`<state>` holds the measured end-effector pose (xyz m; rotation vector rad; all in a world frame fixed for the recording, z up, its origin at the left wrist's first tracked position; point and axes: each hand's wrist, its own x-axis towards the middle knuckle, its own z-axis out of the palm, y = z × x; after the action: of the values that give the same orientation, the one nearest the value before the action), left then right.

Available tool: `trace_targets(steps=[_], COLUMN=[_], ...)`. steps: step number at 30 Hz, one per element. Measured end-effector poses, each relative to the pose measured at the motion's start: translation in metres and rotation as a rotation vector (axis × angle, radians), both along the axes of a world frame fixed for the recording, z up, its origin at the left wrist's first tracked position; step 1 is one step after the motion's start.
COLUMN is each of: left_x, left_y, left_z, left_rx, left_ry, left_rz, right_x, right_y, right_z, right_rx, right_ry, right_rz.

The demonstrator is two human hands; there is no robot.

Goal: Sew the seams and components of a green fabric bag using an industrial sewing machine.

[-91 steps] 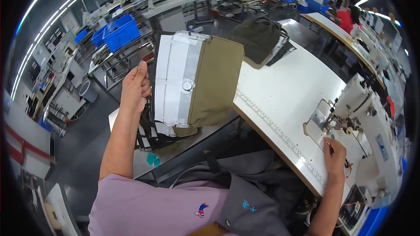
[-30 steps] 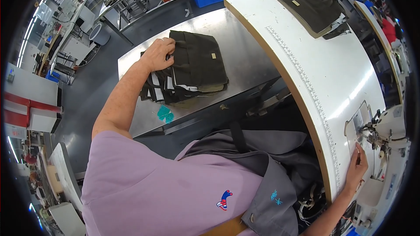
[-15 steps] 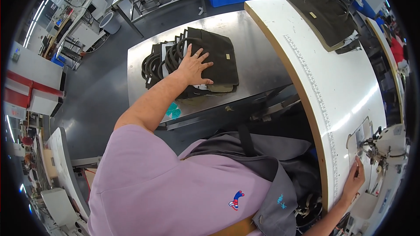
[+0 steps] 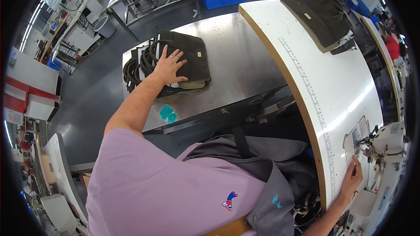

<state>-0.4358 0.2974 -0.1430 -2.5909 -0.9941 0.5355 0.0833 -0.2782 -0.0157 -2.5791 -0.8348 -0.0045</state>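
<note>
My left hand (image 4: 169, 68) lies with fingers spread on the top of a stack of dark olive bags (image 4: 192, 54). Their looped handles bunch at the stack's left side, and the top bag carries a small pale label. The stack rests on a steel table (image 4: 236, 48). At the far right, my right hand (image 4: 351, 179) is by the needle area of a sewing machine (image 4: 387, 142). Its fingers are drawn together around a small dark thing that is too small to name.
Another dark olive bag (image 4: 319, 19) lies at the far end of the white machine table (image 4: 302, 43), which has a ruler strip (image 4: 302, 78). A teal patch (image 4: 167, 113) marks the steel table's near edge. Beyond stand a blue crate (image 4: 222, 0) and a grey bin (image 4: 104, 27).
The bag stack has slid left across the steel table under my left hand, showing more of the teal patch. My right hand has stayed by the sewing machine.
</note>
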Motion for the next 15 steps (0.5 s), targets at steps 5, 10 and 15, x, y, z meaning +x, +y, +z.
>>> trace_targets(steps=[5,10,15], left_x=[0.011,-0.002,-0.070], left_y=[-0.074,-0.141,-0.145], left_z=[-0.023,-0.078,-0.121], left_rx=[-0.230,-0.260,-0.171], left_ry=[-0.427,-0.261,-0.367], left_rz=[-0.297,-0.361,-0.206], right_x=[0.004,0.002,0.007], right_y=[-0.005,0.000,-0.005], right_z=[-0.010,-0.009,-0.009], right_rx=[0.156,0.149,0.081], right_ry=[-0.073,-0.037,-0.037], right_rz=[0.106,0.091,0.066])
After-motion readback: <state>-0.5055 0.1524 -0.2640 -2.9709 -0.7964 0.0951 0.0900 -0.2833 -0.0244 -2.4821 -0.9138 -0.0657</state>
